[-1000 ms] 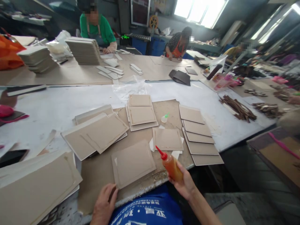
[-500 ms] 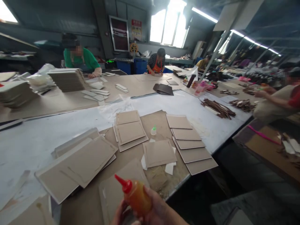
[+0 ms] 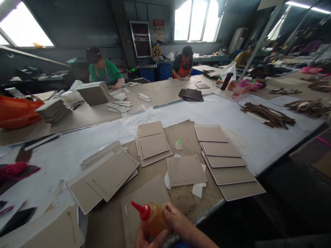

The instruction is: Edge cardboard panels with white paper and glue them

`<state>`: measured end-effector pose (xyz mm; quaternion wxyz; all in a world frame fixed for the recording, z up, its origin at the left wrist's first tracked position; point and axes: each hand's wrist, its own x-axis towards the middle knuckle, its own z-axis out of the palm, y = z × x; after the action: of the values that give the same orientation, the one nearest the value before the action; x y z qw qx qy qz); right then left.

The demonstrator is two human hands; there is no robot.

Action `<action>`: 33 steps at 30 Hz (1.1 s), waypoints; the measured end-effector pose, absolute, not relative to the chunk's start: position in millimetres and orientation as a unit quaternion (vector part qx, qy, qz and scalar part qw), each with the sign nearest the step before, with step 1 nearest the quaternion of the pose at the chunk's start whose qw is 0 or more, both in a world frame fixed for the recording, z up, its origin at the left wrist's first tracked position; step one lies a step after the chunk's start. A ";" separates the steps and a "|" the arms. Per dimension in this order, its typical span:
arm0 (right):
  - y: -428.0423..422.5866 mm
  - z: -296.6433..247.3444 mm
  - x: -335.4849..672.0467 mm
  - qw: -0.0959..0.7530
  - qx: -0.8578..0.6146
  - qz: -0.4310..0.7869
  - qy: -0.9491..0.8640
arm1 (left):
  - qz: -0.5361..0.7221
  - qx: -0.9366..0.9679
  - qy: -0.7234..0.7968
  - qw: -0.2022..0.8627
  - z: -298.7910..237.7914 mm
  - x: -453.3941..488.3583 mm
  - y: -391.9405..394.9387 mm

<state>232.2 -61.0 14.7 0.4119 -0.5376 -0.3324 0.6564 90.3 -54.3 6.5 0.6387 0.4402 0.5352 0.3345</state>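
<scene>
A squeeze bottle of amber glue (image 3: 156,220) with a red pointed nozzle is tilted, its tip to the upper left. My left hand (image 3: 147,239) wraps it from below at the lower frame edge, partly cut off. My right hand (image 3: 174,217) closes round its rear end from the right. Under the bottle lies a beige board (image 3: 144,193) with a shiny glue line along its left edge. Just beyond, another beige board (image 3: 186,170) rests on white paper scraps (image 3: 198,189).
Overlapping boards lie at left (image 3: 103,179), in the middle (image 3: 152,144) and at right (image 3: 230,162). A small green-capped bottle (image 3: 178,144) stands between them. Brown strips (image 3: 267,115) lie farther right. Co-workers (image 3: 106,72) sit across the table. An orange bag (image 3: 19,112) is far left.
My view has swung left, so the scene sits farther right and the orange bag shows. Both hands stay on the glue bottle; the right hand's fingers now show more at its rear end.
</scene>
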 end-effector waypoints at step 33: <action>-84.9 -10.9 276.3 0.348 -0.696 0.399 -0.485 | 0.242 0.613 0.584 0.475 8.2 79.7 -52.1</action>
<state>276.3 -84.9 -10.9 0.3484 -0.6960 -0.4847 0.3989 79.7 -52.1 8.2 0.4747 0.6127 0.5837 0.2419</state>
